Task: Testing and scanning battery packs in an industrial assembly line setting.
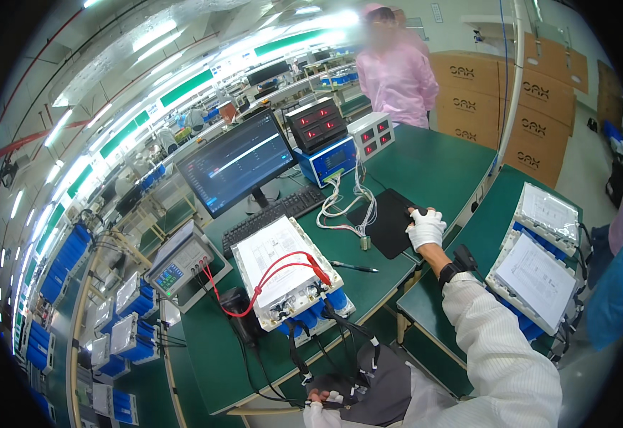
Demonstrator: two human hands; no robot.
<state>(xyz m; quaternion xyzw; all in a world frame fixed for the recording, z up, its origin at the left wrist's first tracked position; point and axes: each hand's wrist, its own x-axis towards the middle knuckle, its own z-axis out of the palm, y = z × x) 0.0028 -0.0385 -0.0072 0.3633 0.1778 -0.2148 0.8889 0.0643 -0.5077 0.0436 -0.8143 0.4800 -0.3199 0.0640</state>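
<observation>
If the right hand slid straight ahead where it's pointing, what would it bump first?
The right hand would probably meet the white box with red digits, across the green table; the bent view leaves depth uncertain.

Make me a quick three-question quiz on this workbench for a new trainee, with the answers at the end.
1. Which is nearest the right hand?
a) keyboard
b) black mouse pad
c) pen

2. True or false: red leads pass over the paper sheet on top of the battery pack.

3. Fill in the blank: near the picture's lower edge, the left hand is beside a tangle of black ____.

Key: 1. b; 2. true; 3. cables.
</observation>
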